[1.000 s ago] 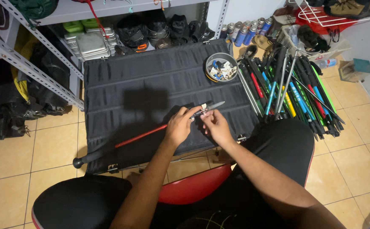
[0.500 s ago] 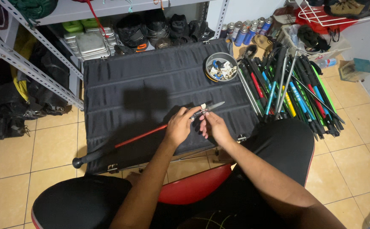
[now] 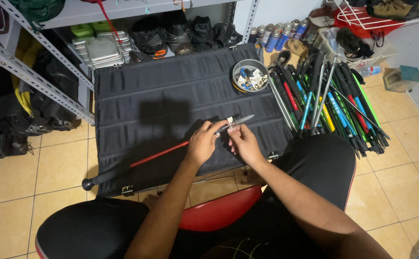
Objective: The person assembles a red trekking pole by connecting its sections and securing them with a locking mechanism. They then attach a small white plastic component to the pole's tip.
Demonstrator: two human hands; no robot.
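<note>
Left hand [image 3: 202, 144]: clenched around the upper end of a red pole [image 3: 159, 152], fingers wrapped over the shaft just below its grey tip section [image 3: 236, 122]. Right hand [image 3: 244, 143]: fingertips pinched on the same pole just beside the left hand, at the joint where the red shaft meets the tip section. Pole: lies slantwise over a black padded case [image 3: 171, 86], black grip knob [image 3: 88, 182] hanging off the case's near-left edge above the tiled floor [image 3: 17, 177], grey tip pointing up and to the right, raised slightly off the fabric. Case: flat on the floor, ribbed in horizontal bands, between the person's knees and a metal shelf [image 3: 27, 72]. Round tin [image 3: 250, 76]: on the case's far-right corner, holding small white and dark parts. Pole bundle [image 3: 324, 100]: right of the case, many folded poles in black, green, blue, red and yellow, well apart from both hands. Spray cans [image 3: 276, 33]: row beyond the tin. Red seat [image 3: 219, 213]: edge visible between the person's legs.
</note>
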